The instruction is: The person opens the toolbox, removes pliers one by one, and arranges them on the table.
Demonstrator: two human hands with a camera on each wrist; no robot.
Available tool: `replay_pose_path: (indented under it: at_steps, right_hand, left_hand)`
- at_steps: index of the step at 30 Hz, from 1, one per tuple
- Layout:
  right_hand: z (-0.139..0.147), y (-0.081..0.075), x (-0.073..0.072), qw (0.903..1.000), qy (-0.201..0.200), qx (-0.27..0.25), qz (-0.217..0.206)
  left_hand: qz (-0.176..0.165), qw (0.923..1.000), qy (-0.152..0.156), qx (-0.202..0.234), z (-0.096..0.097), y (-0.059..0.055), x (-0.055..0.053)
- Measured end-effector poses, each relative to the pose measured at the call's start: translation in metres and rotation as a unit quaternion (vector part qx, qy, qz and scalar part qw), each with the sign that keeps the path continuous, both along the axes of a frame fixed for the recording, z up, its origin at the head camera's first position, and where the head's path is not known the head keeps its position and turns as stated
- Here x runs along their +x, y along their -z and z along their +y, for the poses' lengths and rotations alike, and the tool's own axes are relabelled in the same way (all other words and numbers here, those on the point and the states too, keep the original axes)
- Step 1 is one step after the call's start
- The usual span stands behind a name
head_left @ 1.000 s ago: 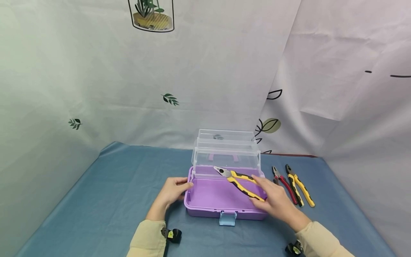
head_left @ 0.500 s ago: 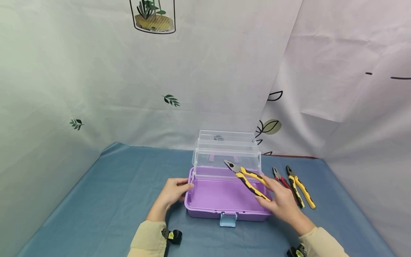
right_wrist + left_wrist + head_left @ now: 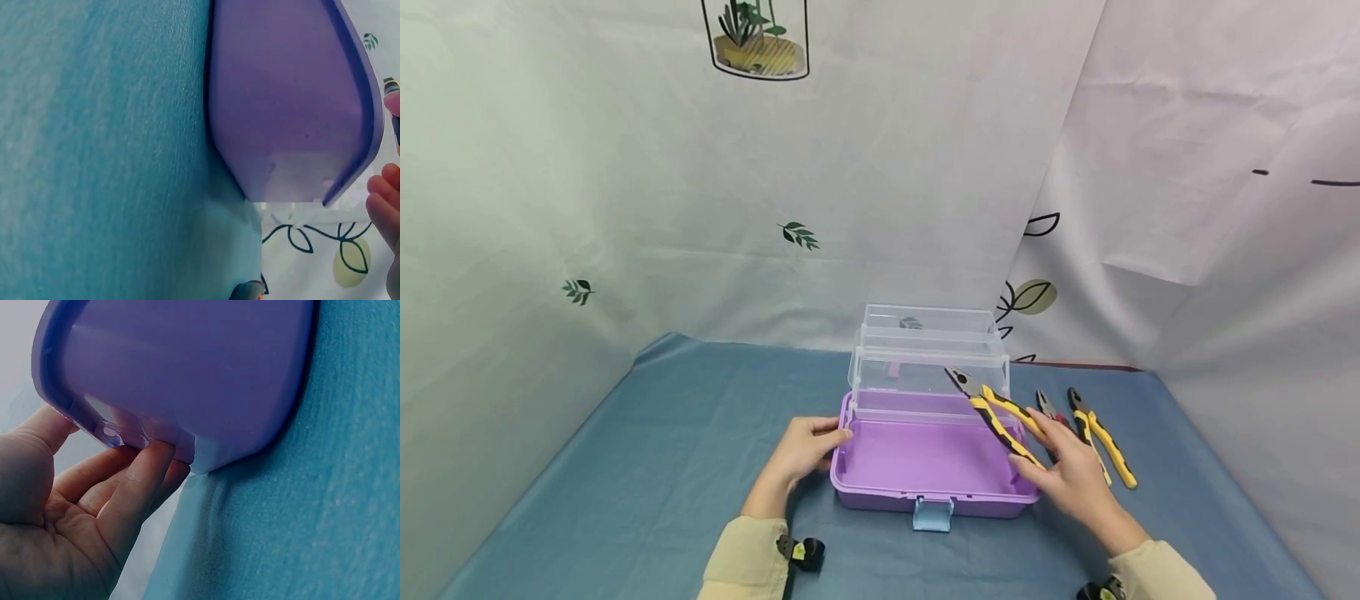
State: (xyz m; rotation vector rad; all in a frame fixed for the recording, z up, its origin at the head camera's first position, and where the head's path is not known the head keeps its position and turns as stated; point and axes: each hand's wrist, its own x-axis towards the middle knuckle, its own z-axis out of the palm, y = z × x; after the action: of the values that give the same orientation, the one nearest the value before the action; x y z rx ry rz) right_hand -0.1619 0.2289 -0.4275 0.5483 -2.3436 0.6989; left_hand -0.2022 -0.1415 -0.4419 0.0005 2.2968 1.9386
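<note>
An open purple toolbox point(image 3: 872, 500) stands on the blue-covered table, its clear trays and lid folded up at the back. My left hand point(image 3: 801, 446) grips the toolbox's left rim, thumb on top; in the left wrist view its fingers point(image 3: 140, 475) press the end wall from outside. Above the box's right end, my right hand point(image 3: 1071, 479) holds yellow-and-black combination pliers point(image 3: 979, 395) by the spread handles, jaws pointing up and left. In the right wrist view only part of the right hand point(image 3: 386, 203) shows, beside the toolbox's end wall point(image 3: 287, 106).
Right of the toolbox lie red-handled pliers point(image 3: 1047, 406), partly hidden behind the right hand, and another pair of yellow-and-black pliers point(image 3: 1116, 458). A blue latch point(image 3: 932, 514) hangs down at the box's front. White printed cloth point(image 3: 925, 167) rises behind the table.
My right hand has moved right with the pliers, from over the toolbox's middle toward its right end. The left hand has stayed on the rim.
</note>
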Motion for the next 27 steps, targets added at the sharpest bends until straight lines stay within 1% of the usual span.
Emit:
replay_pose_path:
  at_steps: [3,5,12,18,20,22,27]
  right_hand:
    - [0.003,0.001,0.0,0.9999,0.016,-0.002,-0.001]
    - [0.006,0.001,-0.001,0.9998,0.018,-0.004,0.002]
    - [0.012,-0.001,-0.002,0.9998,0.015,-0.016,0.004]
    - [0.017,-0.002,-0.002,0.9984,-0.007,-0.056,-0.007]
    - [0.018,-0.002,-0.002,0.9978,-0.008,-0.064,-0.01]
    - [0.02,-0.002,-0.002,0.9981,0.01,-0.06,-0.005]
    - [0.025,-0.002,0.001,0.9965,0.072,-0.04,-0.005]
  left_hand:
    - [0.002,1.0,0.001,0.001,0.0,0.0,0.0]
    - [0.004,1.0,0.003,0.001,-0.001,0.0,0.0]
    - [0.004,1.0,0.005,0.003,-0.001,0.0,-0.001]
    - [0.001,1.0,0.004,0.004,-0.001,-0.002,-0.001]
    - [0.0,1.0,0.003,0.003,0.0,-0.002,0.0]
    - [0.0,1.0,0.002,0.001,0.0,-0.002,0.0]
    - [-0.001,1.0,0.003,0.003,0.0,-0.001,0.001]
